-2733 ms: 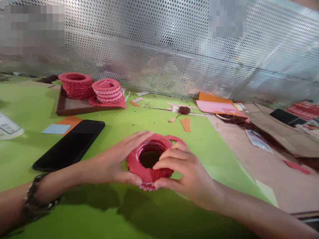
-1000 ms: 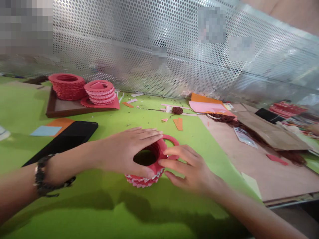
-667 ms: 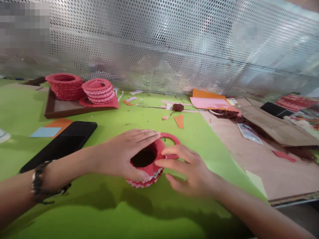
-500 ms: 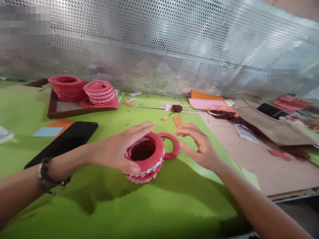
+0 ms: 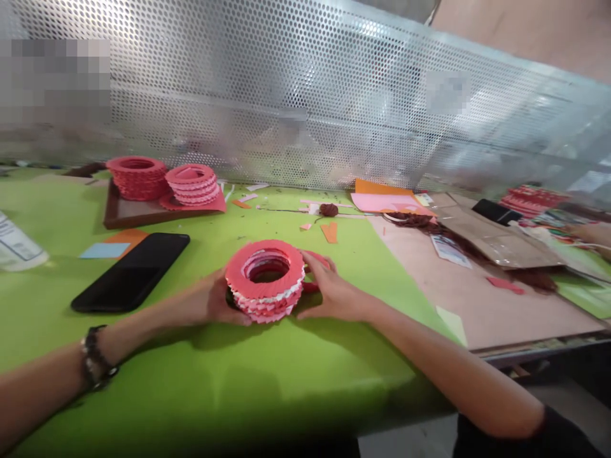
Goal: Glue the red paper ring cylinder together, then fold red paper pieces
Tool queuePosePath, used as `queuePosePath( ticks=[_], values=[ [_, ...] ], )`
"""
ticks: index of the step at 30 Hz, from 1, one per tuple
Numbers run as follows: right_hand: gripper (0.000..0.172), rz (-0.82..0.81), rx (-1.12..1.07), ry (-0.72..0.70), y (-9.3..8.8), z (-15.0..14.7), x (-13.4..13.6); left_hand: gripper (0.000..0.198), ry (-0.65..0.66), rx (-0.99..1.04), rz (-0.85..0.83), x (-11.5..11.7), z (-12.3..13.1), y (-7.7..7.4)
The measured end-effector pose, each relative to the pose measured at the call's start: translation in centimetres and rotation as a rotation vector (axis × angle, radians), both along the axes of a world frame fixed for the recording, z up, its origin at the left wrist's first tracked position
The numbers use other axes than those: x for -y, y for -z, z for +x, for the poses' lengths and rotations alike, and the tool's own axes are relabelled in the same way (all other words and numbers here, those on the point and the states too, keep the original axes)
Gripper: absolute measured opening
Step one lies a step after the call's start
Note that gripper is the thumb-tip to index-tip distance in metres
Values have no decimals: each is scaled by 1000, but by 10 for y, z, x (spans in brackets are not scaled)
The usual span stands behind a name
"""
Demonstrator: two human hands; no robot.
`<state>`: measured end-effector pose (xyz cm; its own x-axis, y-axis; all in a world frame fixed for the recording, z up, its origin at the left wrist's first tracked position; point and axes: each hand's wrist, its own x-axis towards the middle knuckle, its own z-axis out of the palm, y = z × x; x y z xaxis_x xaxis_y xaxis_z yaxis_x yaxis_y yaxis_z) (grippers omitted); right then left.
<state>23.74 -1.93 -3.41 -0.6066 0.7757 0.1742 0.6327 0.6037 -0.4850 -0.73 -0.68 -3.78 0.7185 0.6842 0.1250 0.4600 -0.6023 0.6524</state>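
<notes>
A stack of red and pink paper rings point(image 5: 265, 292) with jagged, pleated edges stands on the green table covering. My left hand point(image 5: 217, 299) is curled round its left side, the thumb low at the front and the other fingers mostly hidden behind it. On the opposite side my right hand point(image 5: 337, 292) cups the stack's right edge, fingers bent and thumb near the base. A single flat red ring point(image 5: 312, 287) lies behind and beside the stack, largely covered by my right hand.
A brown tray point(image 5: 138, 219) at the back left bears two more ring stacks. A black phone point(image 5: 133, 273) lies left of my hands, with a white container point(image 5: 19, 245) beyond. Paper scraps, a brown yarn ball point(image 5: 328, 210) and cardboard point(image 5: 496, 238) lie further back. A perforated metal screen point(image 5: 296, 83) stands behind.
My left hand has dropped from above the stack to its left side. My right hand has moved left, against the stack and over the loose ring. The camera view has shifted.
</notes>
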Motion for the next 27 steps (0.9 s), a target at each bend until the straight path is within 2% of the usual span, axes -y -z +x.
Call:
queuePosePath(
  ticks=[5,9,13,18,23,27],
  values=[
    [93,69,-216,27,-7,3,-11,85,-35,87,86,-12,4,-15],
    [85,68,-371,-1,-14,21,-24,93,-7,190,132,-31,22,-26],
    [85,19,-314,20,-4,37,-32,82,35,187,56,-41,44,-14],
    [91,-54,-284,0,6,45,-32,76,103,201,18,-45,54,6],
    [96,-75,-259,68,3,46,-28,86,61,235,1,-51,59,8],
    [99,-102,-234,81,-1,43,-24,92,37,231,16,-47,62,8]
  ],
)
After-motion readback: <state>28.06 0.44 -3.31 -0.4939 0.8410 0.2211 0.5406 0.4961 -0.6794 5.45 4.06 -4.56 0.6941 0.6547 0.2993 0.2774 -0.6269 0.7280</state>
